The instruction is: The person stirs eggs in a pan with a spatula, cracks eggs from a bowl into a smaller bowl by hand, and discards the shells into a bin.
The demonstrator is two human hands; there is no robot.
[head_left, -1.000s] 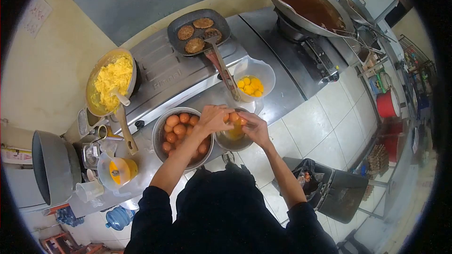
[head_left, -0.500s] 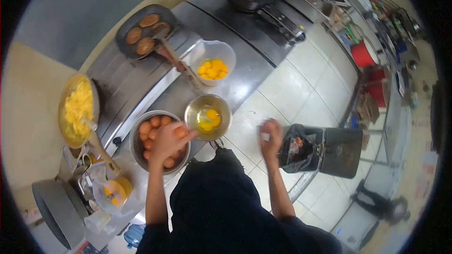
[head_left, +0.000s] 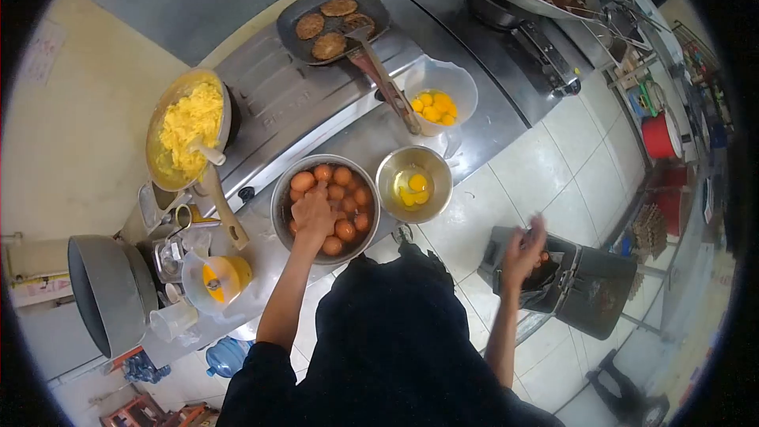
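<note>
My left hand point(head_left: 315, 215) reaches into a metal pot point(head_left: 278, 225) of brown eggs point(head_left: 345, 229) sitting in liquid. Its fingers are stretched down among the eggs, and no egg is visibly gripped. Beside the pot, a steel bowl point(head_left: 382, 190) holds a few cracked eggs, yolks point(head_left: 417, 183) in clear white. Off to the right, my right hand point(head_left: 522, 255) is open above the bin point(head_left: 494, 257), fingers apart. Beyond the bowl, a translucent jug point(head_left: 462, 83) contains several yolks.
A pan of scrambled eggs point(head_left: 194, 122) and a square pan of brown patties point(head_left: 330, 46) sit on the stove. Its spatula point(head_left: 391, 91) slants toward the jug. A wok point(head_left: 545, 4) stands at the back. At left are a jug of beaten egg point(head_left: 229, 281) and a grey pot point(head_left: 130, 296).
The white bit of shell seen in my right hand is gone, and its fingers have spread over the bin. My left hand has gone deeper among the eggs. The view has shifted.
</note>
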